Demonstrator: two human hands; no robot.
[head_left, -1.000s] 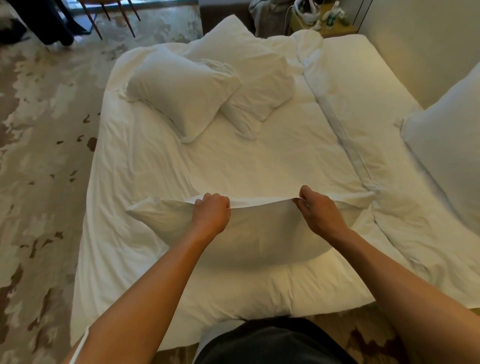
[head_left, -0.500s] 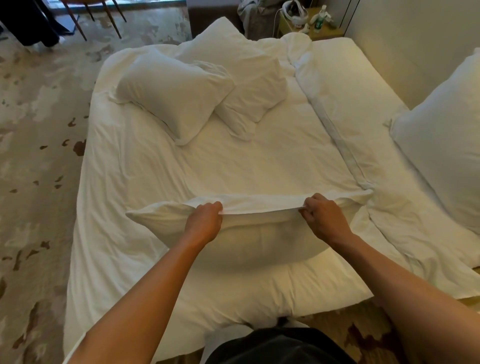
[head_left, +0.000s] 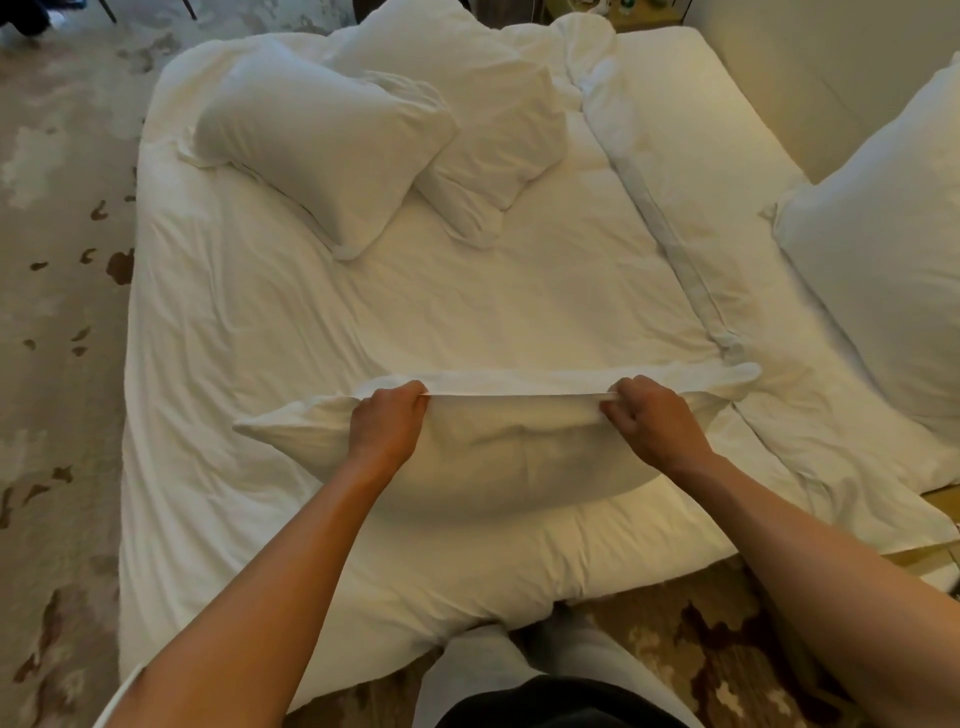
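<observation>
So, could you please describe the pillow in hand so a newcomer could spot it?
Start at the white bed; at its near edge, closest to the person, lies the held pillow. Unlike the overlapping pillows far left and the big pillow at right, only it is gripped along its top edge by the left hand and right hand.

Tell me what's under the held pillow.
The left hand and right hand grip the pillow, which rests on the white bedding. The patch directly beneath it is covered, so nothing there can be seen.

Left hand and right hand grip the pillow (white, on the bed) by its top edge.
</observation>
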